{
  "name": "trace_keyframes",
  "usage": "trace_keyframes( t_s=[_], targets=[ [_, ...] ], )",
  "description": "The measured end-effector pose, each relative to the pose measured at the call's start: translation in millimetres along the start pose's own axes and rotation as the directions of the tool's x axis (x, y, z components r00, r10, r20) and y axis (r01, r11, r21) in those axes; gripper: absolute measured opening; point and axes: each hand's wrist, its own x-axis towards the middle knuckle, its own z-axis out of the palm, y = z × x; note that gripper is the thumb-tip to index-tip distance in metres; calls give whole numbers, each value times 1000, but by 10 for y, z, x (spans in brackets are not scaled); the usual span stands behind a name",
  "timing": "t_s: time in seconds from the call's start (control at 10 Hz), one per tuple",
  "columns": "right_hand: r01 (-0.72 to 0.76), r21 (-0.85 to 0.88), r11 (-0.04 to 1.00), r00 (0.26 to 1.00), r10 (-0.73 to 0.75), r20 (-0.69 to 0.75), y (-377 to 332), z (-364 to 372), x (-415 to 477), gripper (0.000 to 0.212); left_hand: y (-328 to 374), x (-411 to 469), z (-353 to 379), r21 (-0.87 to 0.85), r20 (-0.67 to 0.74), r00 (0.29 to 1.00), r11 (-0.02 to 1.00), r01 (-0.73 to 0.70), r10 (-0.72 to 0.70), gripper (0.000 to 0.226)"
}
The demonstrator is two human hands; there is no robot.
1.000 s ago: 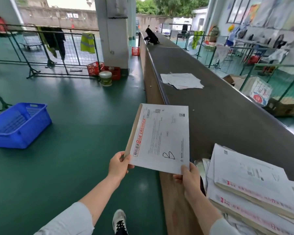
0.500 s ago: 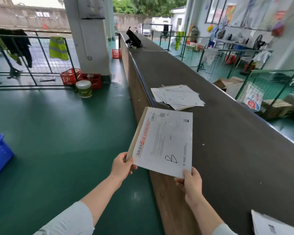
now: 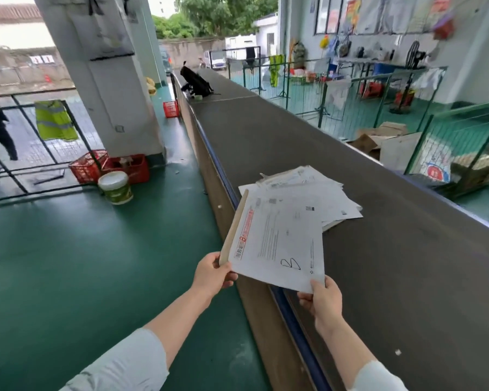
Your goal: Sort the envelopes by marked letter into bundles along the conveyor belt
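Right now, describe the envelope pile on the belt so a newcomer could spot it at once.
Find the long dark conveyor belt running away beside the white pillar. On its near stretch, close to its left edge, lies a loosely fanned pile of white envelopes. Unlike the B-marked envelope held in front of it, it rests flat on the belt, short of the black bag.

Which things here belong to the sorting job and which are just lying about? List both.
Job: envelope marked B, held by left hand and right hand; bundle of envelopes on the conveyor belt.

Lying about: black backpack at the belt's far end; white bucket, red crates, hi-vis vest, cardboard boxes.
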Motion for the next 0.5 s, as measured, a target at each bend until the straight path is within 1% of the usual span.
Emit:
trace_keyframes(
  t_s=[0.1, 0.2, 0.3, 0.4, 0.5],
  targets=[
    [-24, 27, 999, 1000, 25, -13, -190, 267, 391, 22, 178, 594, 57, -11, 0, 1000, 1000, 11, -11, 21],
    [-47, 28, 998, 997, 49, -60, -288, 416, 803, 22, 227, 1155, 194, -1, 34, 999, 1000, 27, -27, 25],
    [-71, 11, 997, 993, 72, -97, -343, 485, 1168, 29, 223, 1694, 403, 13, 67, 997, 999, 37, -38, 34],
    [-123, 21, 992, 971, 124, -205, -424, 566, 1610, 45, 248, 2466, 670, 88, 38, 999, 996, 6, -10, 56],
    [-205, 82, 975, 901, 221, -374, -487, 613, 2017, 53, 351, 3184, 925, 155, 55, 997, 987, 52, -61, 56]
  ],
)
